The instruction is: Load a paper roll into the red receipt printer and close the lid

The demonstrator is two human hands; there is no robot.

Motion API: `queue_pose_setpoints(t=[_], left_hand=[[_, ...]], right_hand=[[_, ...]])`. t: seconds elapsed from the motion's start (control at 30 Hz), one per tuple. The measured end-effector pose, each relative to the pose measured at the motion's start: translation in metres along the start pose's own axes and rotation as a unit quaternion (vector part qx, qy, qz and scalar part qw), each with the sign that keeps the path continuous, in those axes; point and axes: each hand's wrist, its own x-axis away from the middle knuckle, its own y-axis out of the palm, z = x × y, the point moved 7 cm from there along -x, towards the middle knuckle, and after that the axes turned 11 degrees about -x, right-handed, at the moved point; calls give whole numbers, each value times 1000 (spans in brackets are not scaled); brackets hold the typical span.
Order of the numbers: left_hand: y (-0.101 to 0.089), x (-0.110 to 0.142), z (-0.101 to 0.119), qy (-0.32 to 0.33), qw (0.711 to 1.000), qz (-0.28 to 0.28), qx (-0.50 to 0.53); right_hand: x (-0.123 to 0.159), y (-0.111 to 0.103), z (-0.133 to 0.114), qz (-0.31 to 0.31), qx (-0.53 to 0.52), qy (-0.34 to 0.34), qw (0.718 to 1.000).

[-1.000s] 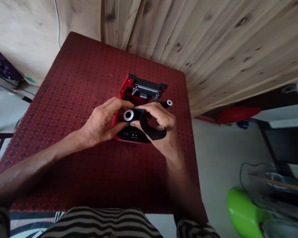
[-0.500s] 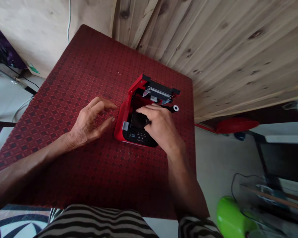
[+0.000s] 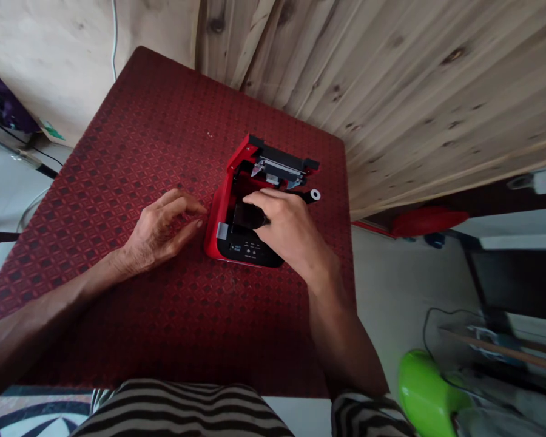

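Your left hand (image 3: 161, 229) sits just beside the red-and-black device (image 3: 250, 249), at its nine o'clock, fingers loosely spread, empty, perhaps leaving room. Your right hand (image 3: 287, 221) arches from four over the black roll (image 3: 249, 216) inside; grip hidden, can't tell. White-ended cylinder (image 3: 313, 195) at two. Lid (image 3: 283, 159) raised at one, likely for access

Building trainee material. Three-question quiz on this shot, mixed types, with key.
1. True or false: the red-and-black device has its lid raised.
2. Which hand reaches into the device: A) left, B) right, C) both?
3. Fill in: the black roll showing at the device's right has a ____ end with a dark centre.

Key: 1. True. 2. B; the right hand is in, the left hand is outside, beside it. 3. White.
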Motion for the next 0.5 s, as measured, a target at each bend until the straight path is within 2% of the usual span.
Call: queue_pose_setpoints(t=[0.13, 0.23, 0.37, 0.47, 0.5], left_hand=[[-3, -3, 3, 18, 1000, 14, -17], [-11, -17, 4, 35, 998, 41, -33], [-19, -60, 5, 65, 992, 86, -70], [-12, -98, 13, 100, 991, 63, -60], [-6, -109, 15, 99, 993, 35, -53]], right_hand=[[23, -15, -19, 78, -14, -64, 995], [42, -17, -30, 137, 11, -93, 986], [62, -9, -35, 195, 24, -85, 977], [71, 0, -39, 220, 32, -87, 971], [73, 2, -41, 225, 37, -88, 970]])
